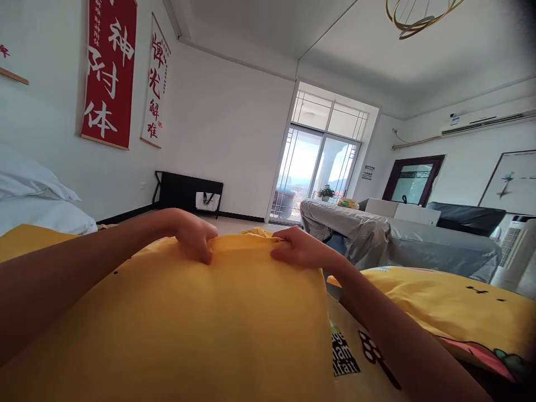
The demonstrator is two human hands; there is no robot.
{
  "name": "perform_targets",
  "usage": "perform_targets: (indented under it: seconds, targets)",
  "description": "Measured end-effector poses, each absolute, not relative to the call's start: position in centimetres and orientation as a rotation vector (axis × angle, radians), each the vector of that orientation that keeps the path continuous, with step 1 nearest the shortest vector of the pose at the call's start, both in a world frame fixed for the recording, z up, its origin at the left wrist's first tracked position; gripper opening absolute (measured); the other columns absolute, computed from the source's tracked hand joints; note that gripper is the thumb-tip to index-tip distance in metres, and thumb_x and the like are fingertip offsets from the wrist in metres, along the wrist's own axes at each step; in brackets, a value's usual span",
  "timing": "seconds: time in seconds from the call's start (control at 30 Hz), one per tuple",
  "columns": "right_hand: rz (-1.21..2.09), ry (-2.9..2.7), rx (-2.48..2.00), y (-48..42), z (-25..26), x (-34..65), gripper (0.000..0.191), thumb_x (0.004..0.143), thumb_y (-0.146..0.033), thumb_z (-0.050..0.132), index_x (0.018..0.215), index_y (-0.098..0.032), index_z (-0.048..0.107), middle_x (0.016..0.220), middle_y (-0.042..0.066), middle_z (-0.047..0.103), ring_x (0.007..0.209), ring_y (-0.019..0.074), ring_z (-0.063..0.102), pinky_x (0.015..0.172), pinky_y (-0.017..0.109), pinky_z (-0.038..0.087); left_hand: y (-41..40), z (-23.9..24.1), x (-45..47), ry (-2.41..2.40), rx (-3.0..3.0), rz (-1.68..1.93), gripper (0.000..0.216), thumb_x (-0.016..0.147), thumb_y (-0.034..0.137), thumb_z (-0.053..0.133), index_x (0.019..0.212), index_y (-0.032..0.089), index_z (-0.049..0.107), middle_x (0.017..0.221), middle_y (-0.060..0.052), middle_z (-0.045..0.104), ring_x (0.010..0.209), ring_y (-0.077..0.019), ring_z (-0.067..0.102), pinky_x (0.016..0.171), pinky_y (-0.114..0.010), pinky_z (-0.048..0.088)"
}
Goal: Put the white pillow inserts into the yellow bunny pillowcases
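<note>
A plain yellow pillowcase [234, 324], bulging as if filled, takes up the near middle of the head view. My left hand [195, 231] is closed on its far top edge, thumb pressed against the near side. A short way to the right, my right hand [297, 248] pinches the same edge, with the fabric drawn fairly straight between the two. Small black marks show on the cloth under my left forearm. To the right of my right forearm lies another yellow pillow [444, 296] with a printed face and a pink and green pattern.
Beige printed fabric [360, 357] lies under my right arm. White bedding [37, 195] is heaped at the left. Beyond stand a table under a silvery cover [352, 223], a black folded frame [180, 190] by the wall, and a white upright appliance [517, 251] at the right.
</note>
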State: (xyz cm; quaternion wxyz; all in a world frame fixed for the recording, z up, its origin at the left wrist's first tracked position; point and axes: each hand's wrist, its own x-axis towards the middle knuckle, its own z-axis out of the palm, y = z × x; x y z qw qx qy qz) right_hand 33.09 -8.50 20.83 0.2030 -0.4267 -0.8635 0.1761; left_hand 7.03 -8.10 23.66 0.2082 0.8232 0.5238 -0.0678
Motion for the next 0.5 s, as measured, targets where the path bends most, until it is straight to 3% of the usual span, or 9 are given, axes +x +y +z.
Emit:
perform_targets:
  seconds: [0.1, 0.23, 0.37, 0.5]
  targets:
    - [0.184, -2.432, -1.184, -8.2, 20.7, 32.6, 0.012, 0.076, -0.027, 0.052, 0.067, -0.018, 0.052, 0.066, -0.001, 0.056, 0.061, 0.0132, 0.05, 0.055, 0.026, 0.036, -8.0, 23.8, 7.9, 1.475, 2.351, -0.153, 0.02, 0.058, 0.034, 0.066, 0.068, 0.018, 0.064, 0.077, -0.006, 0.068, 0.067, -0.0222, 0.061, 0.053, -0.026, 0.042]
    - [-0.119, -2.424, -1.149, -7.5, 19.8, 32.1, 0.012, 0.08, -0.026, 0.05, 0.072, -0.018, 0.054, 0.072, 0.002, 0.06, 0.069, 0.0154, 0.051, 0.066, 0.028, 0.035, -7.6, 22.4, 10.8, 1.187, 2.475, 0.225, 0.026, 0.07, 0.039, 0.055, 0.085, 0.019, 0.065, 0.084, -0.002, 0.067, 0.073, -0.0185, 0.059, 0.056, -0.023, 0.041]
    - [-0.196, -2.404, -1.165, -7.3, 19.2, 32.4, 0.009, 0.082, -0.024, 0.052, 0.079, -0.018, 0.058, 0.075, 0.002, 0.062, 0.069, 0.015, 0.05, 0.066, 0.027, 0.031, -6.8, 20.9, 13.5, 1.139, 2.554, 0.342, 0.017, 0.069, 0.035, 0.053, 0.07, 0.018, 0.058, 0.067, 0.0, 0.058, 0.06, -0.0151, 0.052, 0.048, -0.024, 0.034]
    - [-0.233, -2.388, -1.153, -7.1, 18.8, 32.7, 0.022, 0.088, -0.032, 0.049, 0.072, -0.018, 0.057, 0.068, 0.001, 0.06, 0.062, 0.0128, 0.046, 0.061, 0.027, 0.027, -6.6, 20.1, 14.4, 1.166, 2.554, 0.307, 0.011, 0.062, 0.03, 0.054, 0.066, 0.02, 0.052, 0.062, 0.003, 0.052, 0.056, -0.0141, 0.05, 0.045, -0.024, 0.032]
